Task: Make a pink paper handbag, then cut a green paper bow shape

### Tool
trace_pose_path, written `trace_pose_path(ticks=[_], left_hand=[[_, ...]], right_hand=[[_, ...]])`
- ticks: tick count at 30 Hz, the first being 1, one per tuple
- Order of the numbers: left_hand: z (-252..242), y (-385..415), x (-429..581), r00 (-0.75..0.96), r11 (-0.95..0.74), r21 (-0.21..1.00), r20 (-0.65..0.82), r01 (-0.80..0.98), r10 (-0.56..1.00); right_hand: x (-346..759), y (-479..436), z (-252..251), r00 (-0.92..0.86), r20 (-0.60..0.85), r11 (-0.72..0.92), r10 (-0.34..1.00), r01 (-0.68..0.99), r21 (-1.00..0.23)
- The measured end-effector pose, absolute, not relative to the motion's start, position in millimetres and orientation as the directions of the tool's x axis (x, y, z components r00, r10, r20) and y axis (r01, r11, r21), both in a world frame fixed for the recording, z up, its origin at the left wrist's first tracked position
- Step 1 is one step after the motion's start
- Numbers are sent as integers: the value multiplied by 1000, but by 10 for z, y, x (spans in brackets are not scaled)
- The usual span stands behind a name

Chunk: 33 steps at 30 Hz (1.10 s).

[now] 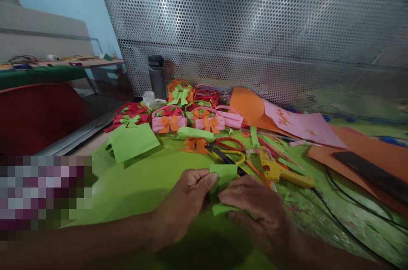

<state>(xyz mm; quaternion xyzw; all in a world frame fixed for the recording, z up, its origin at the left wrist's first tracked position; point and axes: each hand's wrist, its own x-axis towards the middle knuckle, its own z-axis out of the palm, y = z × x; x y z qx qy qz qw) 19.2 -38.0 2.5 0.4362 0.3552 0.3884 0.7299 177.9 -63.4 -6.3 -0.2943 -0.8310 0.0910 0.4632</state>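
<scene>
A small folded piece of light green craft sheet (223, 172) is between my two hands, above the green work surface. My left hand (185, 197) pinches its left edge with the thumb on top. Curled over its right side, my right hand (259, 204) grips it too and hides part of the fold. Just beyond the piece lie red-handled scissors (234, 141) and yellow-handled scissors (228, 156), close to an orange bow (195, 145). A yellow glue gun (282, 172) rests to the right of my right hand.
Small pink bags with orange bows (168, 124) and a red bag (132, 113) stand behind, near a dark bottle (157, 76). Green sheet (134, 142) lies left; orange sheet (360, 155) and a dark phone-like slab (371, 174) lie right. The glue gun's cable (338, 227) crosses the right side.
</scene>
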Motion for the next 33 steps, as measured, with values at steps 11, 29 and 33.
trace_pose_path(ticks=[11,29,33], left_hand=[[12,-382,206,600,337,923,-167,-183,783],[60,-339,132,735,383,922,-226,-49,639],[45,-335,130,739,431,902,-271,-30,617]], right_hand=[[1800,-548,61,-47,241,234,969,470,-851],[1841,-543,16,-100,214,234,972,523,-820],[1843,-540,19,-122,210,242,970,540,-806]])
